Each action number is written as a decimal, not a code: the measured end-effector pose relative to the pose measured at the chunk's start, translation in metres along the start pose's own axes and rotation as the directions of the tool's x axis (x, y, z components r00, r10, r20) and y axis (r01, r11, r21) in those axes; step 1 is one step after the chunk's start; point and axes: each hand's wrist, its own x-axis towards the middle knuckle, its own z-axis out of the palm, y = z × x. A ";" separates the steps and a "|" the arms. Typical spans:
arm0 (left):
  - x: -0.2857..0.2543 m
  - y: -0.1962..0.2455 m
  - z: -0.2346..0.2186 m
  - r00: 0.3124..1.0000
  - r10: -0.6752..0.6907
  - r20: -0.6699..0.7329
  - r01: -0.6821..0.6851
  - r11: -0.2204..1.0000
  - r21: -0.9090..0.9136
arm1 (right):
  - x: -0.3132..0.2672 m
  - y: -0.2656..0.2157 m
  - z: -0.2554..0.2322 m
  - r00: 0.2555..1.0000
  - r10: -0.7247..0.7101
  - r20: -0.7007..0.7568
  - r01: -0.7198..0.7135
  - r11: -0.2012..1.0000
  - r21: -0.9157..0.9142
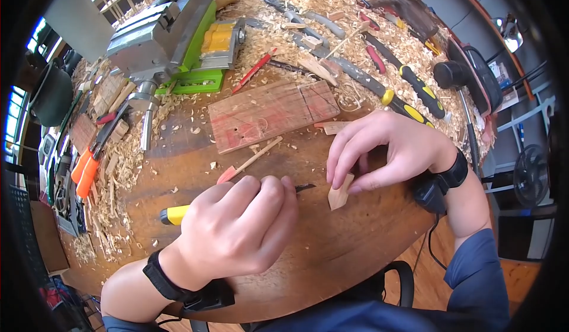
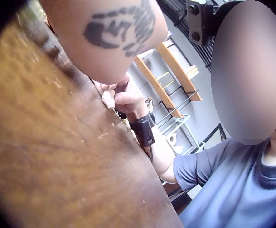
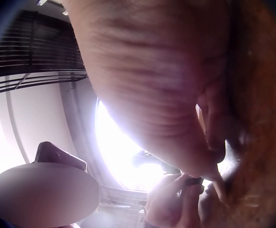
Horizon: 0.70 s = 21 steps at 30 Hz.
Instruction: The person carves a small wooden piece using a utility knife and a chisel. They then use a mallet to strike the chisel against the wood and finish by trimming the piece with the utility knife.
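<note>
My left hand (image 1: 237, 225) is curled round a yellow-handled knife (image 1: 176, 215). The handle's end sticks out on the left of the fist, and a narrow dark blade shows past the fingers on the right. Just right of the blade, my right hand (image 1: 388, 151) pinches a small pale wood piece (image 1: 339, 197) with a pointed lower end, close over the table. The left wrist view also shows this wood piece (image 2: 108, 99) in the right hand's fingers. Behind the left fist lies a thin wooden stick (image 1: 258, 155) with a red end.
A reddish wooden board (image 1: 269, 116) lies on the brown table (image 1: 320, 261). A metal vise (image 1: 154, 42) with green parts stands back left. Orange-handled pliers (image 1: 88, 169) lie at left. Wood shavings, files (image 1: 361, 77) and a red pencil (image 1: 255, 70) spread across the back.
</note>
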 end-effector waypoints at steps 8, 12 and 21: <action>-0.001 -0.003 0.004 1.000 0.006 -0.010 -0.006 0.999 -0.037 | 0.001 0.000 -0.001 1.000 0.003 0.006 -0.003 1.000 0.031; -0.001 -0.003 0.004 1.000 0.011 0.005 -0.011 0.999 -0.037 | 0.002 0.000 -0.001 1.000 -0.005 0.002 0.005 1.000 -0.005; -0.001 -0.002 0.004 1.000 0.008 0.014 -0.007 1.000 -0.023 | 0.001 0.000 0.000 1.000 0.009 -0.012 -0.009 1.000 -0.006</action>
